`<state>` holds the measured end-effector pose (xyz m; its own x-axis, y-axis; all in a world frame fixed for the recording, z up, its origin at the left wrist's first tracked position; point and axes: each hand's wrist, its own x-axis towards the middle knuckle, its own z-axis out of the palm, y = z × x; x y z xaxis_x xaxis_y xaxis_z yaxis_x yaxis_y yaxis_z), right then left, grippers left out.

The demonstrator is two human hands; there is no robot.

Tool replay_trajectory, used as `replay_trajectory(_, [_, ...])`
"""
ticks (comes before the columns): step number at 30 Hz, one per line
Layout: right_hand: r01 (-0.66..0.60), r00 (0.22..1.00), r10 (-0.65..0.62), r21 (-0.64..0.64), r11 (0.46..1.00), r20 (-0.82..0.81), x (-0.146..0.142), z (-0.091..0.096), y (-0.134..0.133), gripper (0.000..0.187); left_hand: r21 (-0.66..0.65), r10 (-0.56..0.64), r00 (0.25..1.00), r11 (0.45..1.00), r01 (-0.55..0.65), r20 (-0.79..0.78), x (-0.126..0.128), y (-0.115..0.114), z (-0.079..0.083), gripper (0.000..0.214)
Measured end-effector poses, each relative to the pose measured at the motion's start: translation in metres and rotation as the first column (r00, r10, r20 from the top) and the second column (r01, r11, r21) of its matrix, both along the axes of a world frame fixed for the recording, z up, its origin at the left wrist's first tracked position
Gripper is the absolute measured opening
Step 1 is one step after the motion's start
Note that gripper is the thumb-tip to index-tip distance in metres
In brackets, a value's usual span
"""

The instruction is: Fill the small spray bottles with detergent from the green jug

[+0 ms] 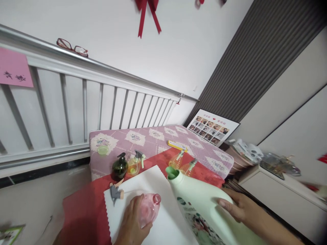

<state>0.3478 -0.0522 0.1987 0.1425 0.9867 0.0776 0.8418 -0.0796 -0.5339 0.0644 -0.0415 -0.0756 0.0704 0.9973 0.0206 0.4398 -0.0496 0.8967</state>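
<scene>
My left hand [133,223] is wrapped around a small pink transparent bottle [149,208] with an open neck, tilted on a white sheet [143,183]. My right hand [236,206] grips the side of a large pale-green jug [204,207] with an open green spout [172,172], tipped toward the pink bottle. A grey spray head [115,193] lies on the white sheet just left of my left hand.
A dark green pump bottle [119,166] and yellow spray bottles [135,164] [184,163] stand on the red cloth [81,211]. Behind are a pink patterned tablecloth [153,136], a green cap [103,149], a yellow tube [177,145], a radiator [76,102] with glasses [72,47], and a photo board [211,127].
</scene>
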Motion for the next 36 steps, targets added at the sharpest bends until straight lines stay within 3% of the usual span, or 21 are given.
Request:
replay_trajectory(3, [-0.034, 0.993, 0.022, -0.111, 0.993, -0.115, 0.004, -0.026, 0.012, 0.046, 0.002, 0.001, 1.000, 1.000, -0.001, 0.028, 0.000, 0.003, -0.007, 0.083])
replay_trajectory(7, [0.088, 0.962, -0.071, 0.051, 0.995, -0.263, -0.004, -0.074, 0.030, 0.044, -0.008, -0.014, 0.999, 1.000, 0.014, 0.030, -0.001, 0.005, -0.015, 0.086])
replay_trajectory(11, [0.225, 0.873, -0.097, 0.219, 0.949, -0.478, -0.025, -0.125, 0.049, 0.044, 0.027, 0.004, 0.999, 1.000, -0.006, 0.045, -0.001, 0.007, -0.023, 0.087])
replay_trajectory(15, [0.325, 0.818, -0.133, 0.258, 0.910, -0.560, -0.051, -0.170, 0.062, 0.050, 0.081, 0.024, 1.000, 0.996, -0.025, 0.017, 0.002, 0.007, -0.027, 0.085])
replay_trajectory(18, [0.337, 0.806, -0.134, 0.261, 0.905, -0.576, -0.065, -0.193, 0.063, 0.048, 0.129, 0.093, 0.996, 0.987, -0.093, 0.010, 0.006, 0.005, -0.024, 0.084])
replay_trajectory(20, [0.326, 0.813, -0.128, 0.263, 0.908, -0.567, -0.069, -0.200, 0.062, 0.047, 0.123, 0.125, 0.992, 0.984, -0.128, 0.026, 0.008, 0.003, -0.018, 0.090])
replay_trajectory(23, [0.311, 0.829, -0.125, 0.265, 0.913, -0.545, -0.069, -0.201, 0.059, 0.045, 0.037, 0.070, 0.997, 0.997, -0.072, 0.039, 0.007, 0.002, -0.012, 0.101])
replay_trajectory(26, [0.299, 0.842, -0.121, 0.268, 0.916, -0.526, -0.068, -0.200, 0.058, 0.041, 0.031, 0.094, 0.992, 0.995, -0.097, 0.090, 0.005, 0.002, -0.013, 0.104])
replay_trajectory(31, [0.298, 0.846, -0.126, 0.265, 0.917, -0.518, -0.070, -0.204, 0.059, 0.039, 0.228, 0.091, 0.965, 0.962, -0.149, 0.247, -0.001, -0.001, -0.020, 0.073])
replay_trajectory(36, [0.297, 0.847, -0.111, 0.289, 0.910, -0.520, -0.068, -0.209, 0.062, 0.037, 0.062, 0.216, 0.909, 0.965, -0.253, 0.356, -0.013, 0.003, 0.001, 0.056])
